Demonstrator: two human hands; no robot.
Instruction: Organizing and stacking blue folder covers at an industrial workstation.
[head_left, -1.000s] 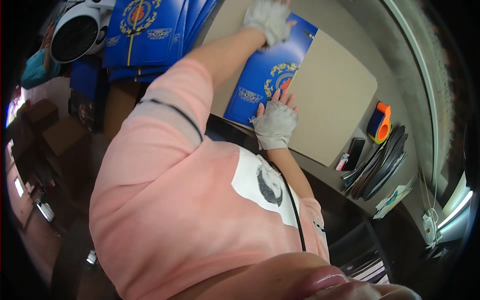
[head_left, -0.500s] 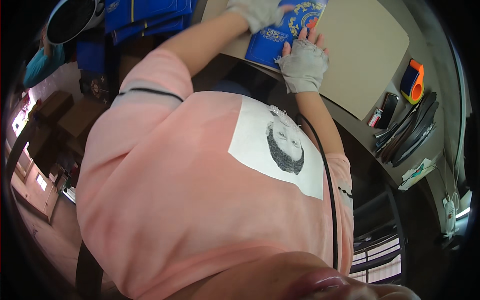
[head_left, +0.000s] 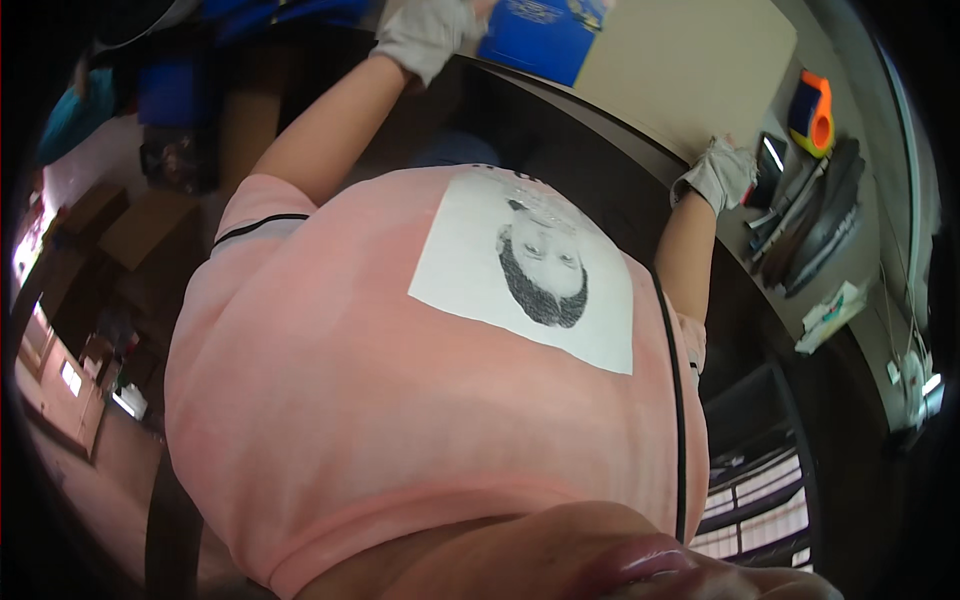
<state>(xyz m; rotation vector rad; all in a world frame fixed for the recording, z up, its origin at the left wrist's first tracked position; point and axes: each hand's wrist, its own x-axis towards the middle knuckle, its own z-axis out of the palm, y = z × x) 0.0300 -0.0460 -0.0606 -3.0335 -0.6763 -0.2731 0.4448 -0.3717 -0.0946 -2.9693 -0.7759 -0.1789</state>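
A blue packet with gold printing (head_left: pixel 535 45) lies on the pale board (head_left: pixel 690 60), partly cut off by the upper edge. Beside its left edge is my left hand (head_left: pixel 430 35), in a grey fingerless glove; its fingers are blurred and partly out of frame. My right hand (head_left: pixel 718 175), gloved the same way, is at the board's right corner, next to a dark phone-like device (head_left: pixel 769 165). Motion blur hides how its fingers are bent and whether they hold anything. No contact between the right hand and the packet shows.
An orange and blue tape dispenser (head_left: pixel 815 115) sits beyond the device. Several dark curved strips (head_left: pixel 825 220) lie right of it, with a white packet (head_left: pixel 832 315) nearer me. More blue packets (head_left: pixel 285 15) are at the upper left, near another person's teal sleeve (head_left: pixel 75 120) and cardboard boxes (head_left: pixel 145 230).
My right hand has left the blue packet and moved right toward the device. My left hand has drawn back left off the packet. The whole view has shifted somewhat.
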